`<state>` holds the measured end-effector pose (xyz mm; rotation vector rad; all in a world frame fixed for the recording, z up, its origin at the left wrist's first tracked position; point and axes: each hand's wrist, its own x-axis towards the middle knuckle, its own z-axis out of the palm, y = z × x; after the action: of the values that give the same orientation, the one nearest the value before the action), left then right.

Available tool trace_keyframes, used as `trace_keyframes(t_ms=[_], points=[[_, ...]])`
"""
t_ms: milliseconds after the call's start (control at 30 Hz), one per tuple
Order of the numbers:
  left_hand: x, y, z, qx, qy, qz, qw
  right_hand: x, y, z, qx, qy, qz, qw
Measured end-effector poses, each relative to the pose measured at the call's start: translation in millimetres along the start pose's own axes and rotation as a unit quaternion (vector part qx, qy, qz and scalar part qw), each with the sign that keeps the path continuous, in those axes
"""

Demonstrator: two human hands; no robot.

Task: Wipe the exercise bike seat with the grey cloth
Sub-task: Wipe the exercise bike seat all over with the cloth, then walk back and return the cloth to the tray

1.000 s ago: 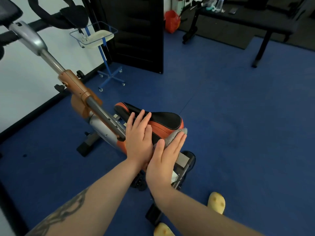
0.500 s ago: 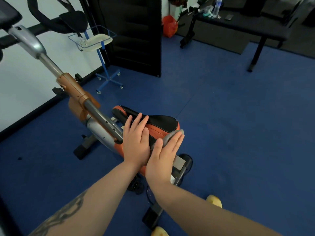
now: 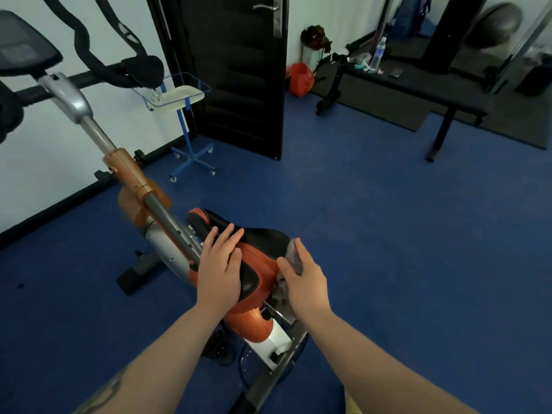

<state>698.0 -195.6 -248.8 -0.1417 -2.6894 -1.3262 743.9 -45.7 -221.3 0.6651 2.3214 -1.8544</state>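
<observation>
Your left hand (image 3: 219,271) lies flat and open on the seat (image 3: 260,249), gripping nothing. Right hand (image 3: 304,274) has its grip closed on the cloth (image 3: 294,255) at the seat's right edge. Brace left, press flatter, drag across the top.

The left hand (image 3: 220,270) lies flat on the seat (image 3: 257,258). The right hand (image 3: 307,279) presses the cloth (image 3: 294,255) against the seat's 3 o'clock edge. The handlebars (image 3: 98,52) stand at 10 o'clock, the door (image 3: 233,70) at 12, the bench (image 3: 418,88) at 2.
</observation>
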Motion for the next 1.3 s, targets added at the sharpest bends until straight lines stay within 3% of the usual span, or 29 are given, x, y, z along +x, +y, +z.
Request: trace_keyframes(t_ms=[233,467,700,833,933,1300], points=[[-1.5,8.4,3.3,0.036,0.006,-0.041,0.999,11.6,-9.6,-63.2,-0.148,-0.138,-0.118,0.972],[-23.3,65.4,31.4,0.14,0.015,-0.195,0.971,51.3,-34.9,-137.2,-0.334,-0.233,-0.289,0.867],[-37.0,157.6,72.2,0.082,0.062,-0.169,0.98,90.1,-70.4,-196.0,-0.428,-0.285,-0.357,0.78],[-24.2,186.3,77.0,0.135,0.078,-0.137,0.978,109.5,-79.2,-216.6,-0.442,-0.282,-0.37,0.767],[-9.4,188.3,77.8,0.174,0.044,-0.113,0.977,125.6,-81.3,-222.2,-0.454,-0.276,-0.379,0.758],[68.7,176.6,118.2,0.217,-0.046,-0.095,0.97,207.9,-92.4,-244.2,-0.476,-0.2,-0.355,0.779]])
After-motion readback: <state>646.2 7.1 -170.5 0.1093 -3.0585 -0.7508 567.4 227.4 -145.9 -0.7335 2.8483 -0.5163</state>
